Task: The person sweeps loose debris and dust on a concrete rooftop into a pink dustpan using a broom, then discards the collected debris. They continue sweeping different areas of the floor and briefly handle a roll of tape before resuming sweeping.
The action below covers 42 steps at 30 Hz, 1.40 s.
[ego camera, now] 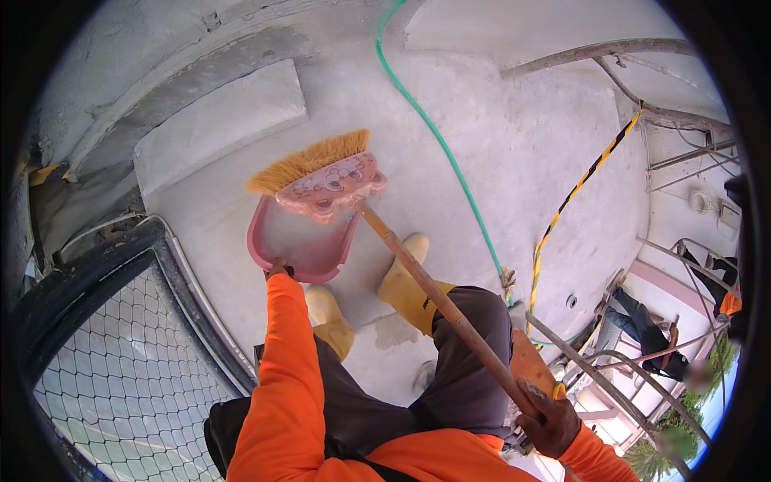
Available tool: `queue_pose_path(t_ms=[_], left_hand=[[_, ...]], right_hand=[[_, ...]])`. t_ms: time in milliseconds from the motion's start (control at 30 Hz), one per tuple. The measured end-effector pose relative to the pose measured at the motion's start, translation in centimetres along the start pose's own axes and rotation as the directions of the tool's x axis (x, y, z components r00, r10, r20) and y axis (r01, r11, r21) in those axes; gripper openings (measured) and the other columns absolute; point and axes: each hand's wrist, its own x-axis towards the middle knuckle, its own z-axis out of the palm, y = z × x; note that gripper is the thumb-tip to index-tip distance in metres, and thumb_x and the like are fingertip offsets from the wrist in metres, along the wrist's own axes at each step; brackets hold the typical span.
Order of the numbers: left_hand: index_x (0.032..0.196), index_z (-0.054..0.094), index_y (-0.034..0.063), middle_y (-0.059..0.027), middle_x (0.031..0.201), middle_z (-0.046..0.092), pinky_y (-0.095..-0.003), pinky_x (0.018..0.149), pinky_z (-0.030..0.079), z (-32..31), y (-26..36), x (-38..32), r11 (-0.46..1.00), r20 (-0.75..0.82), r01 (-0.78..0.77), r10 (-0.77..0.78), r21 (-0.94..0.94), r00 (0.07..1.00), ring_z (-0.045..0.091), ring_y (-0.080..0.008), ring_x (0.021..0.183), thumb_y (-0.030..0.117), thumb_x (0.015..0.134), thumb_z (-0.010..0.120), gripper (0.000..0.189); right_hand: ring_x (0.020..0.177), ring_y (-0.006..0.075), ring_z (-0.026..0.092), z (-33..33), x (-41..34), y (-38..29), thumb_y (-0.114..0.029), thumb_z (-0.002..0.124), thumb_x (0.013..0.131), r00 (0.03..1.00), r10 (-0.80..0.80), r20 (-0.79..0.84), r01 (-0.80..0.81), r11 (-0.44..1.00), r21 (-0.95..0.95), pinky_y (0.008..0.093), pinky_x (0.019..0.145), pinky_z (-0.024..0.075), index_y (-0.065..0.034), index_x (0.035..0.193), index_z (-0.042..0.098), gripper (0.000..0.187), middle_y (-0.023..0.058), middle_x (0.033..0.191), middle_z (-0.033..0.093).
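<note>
My left hand (pixel 279 269) grips the near rim of a pink plastic dustpan (pixel 301 247) resting on the concrete floor. Greyish dust coats the pan's inside. My right hand (pixel 549 418) is closed around the wooden handle (pixel 444 308) of a broom, low at its near end by my right thigh. The broom's pink head (pixel 331 184), printed with a cartoon face, lies over the pan's far edge. Its yellow bristles (pixel 310 159) point away from me, beyond the pan. Part of the pan's open edge is hidden under the broom head.
A green hose (pixel 446 144) and yellow-black barrier tape (pixel 563 202) run along the floor at right. Metal scaffold tubes (pixel 602 373) stand beyond them, with people farther off. A concrete step (pixel 223 114) is ahead; black-framed wire mesh (pixel 132 361) borders the left. Yellow boots (pixel 328 319) are on my feet.
</note>
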Motion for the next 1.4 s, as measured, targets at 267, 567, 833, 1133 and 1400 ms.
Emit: queue_pose_path(t_ms=[267,567,833,1133,1400], left_hand=[[0.094,0.059,0.0182,0.0051,0.071,0.052,-0.0277,0.039,0.031,-14.1,13.2,-9.1,0.978,0.153,0.018,0.014,-0.206,0.988,0.040,-0.0101,0.047,0.013,0.082,0.067,0.016],[0.096,0.068,0.0100,0.0030,0.062,0.049,-0.0311,0.052,0.047,-23.3,25.3,-29.5,0.875,0.013,-0.201,0.230,-0.441,0.973,0.045,-0.0134,0.052,0.017,0.084,0.066,0.014],[0.110,0.062,0.0019,-0.0096,0.096,0.069,-0.0404,0.078,0.061,-25.6,27.7,-42.4,0.876,0.003,-0.146,0.166,-0.459,0.986,0.067,-0.0207,0.075,0.013,0.084,0.062,0.028],[0.100,0.061,0.0039,-0.0061,0.083,0.064,-0.0428,0.080,0.062,-23.3,31.2,-50.0,0.839,-0.003,-0.182,0.210,-0.513,0.978,0.063,-0.0221,0.069,0.013,0.084,0.061,0.018],[0.088,0.060,0.0099,0.0015,0.068,0.054,-0.0522,0.084,0.062,-17.7,37.1,-50.5,0.686,0.065,-0.166,0.298,-0.708,0.952,0.060,-0.0205,0.067,0.015,0.084,0.062,0.007]], right_hand=[[0.069,0.0443,0.067,-6.6,-1.9,3.6,-0.017,0.059,0.096,0.980,-0.062,-0.188,-0.030,0.894,-0.448,0.0489,0.062,0.0542,-0.0064,0.154,0.035,0.065,0.0259,0.090,0.069],[0.098,0.0384,0.071,0.6,15.4,-7.0,-0.029,0.040,0.105,0.951,-0.079,0.300,0.270,0.688,-0.673,0.0522,0.083,0.0577,-0.0224,0.155,0.038,0.050,0.0178,0.109,0.071],[0.103,0.0331,0.071,-16.4,19.8,-7.3,-0.021,0.039,0.104,0.998,0.016,0.057,0.044,0.439,-0.897,0.0475,0.087,0.0594,-0.0273,0.158,0.035,0.054,0.0112,0.112,0.072],[0.081,0.0310,0.074,-34.5,12.7,-0.5,-0.031,0.033,0.109,0.958,-0.188,-0.216,-0.138,0.357,-0.924,0.0463,0.069,0.0598,-0.0132,0.129,0.063,0.040,0.0103,0.090,0.076],[0.095,0.0382,0.071,-23.9,10.3,-0.1,-0.037,0.051,0.101,0.997,0.042,-0.060,-0.073,0.666,-0.742,0.0516,0.084,0.0576,-0.0309,0.153,0.040,0.054,0.0152,0.104,0.074]])
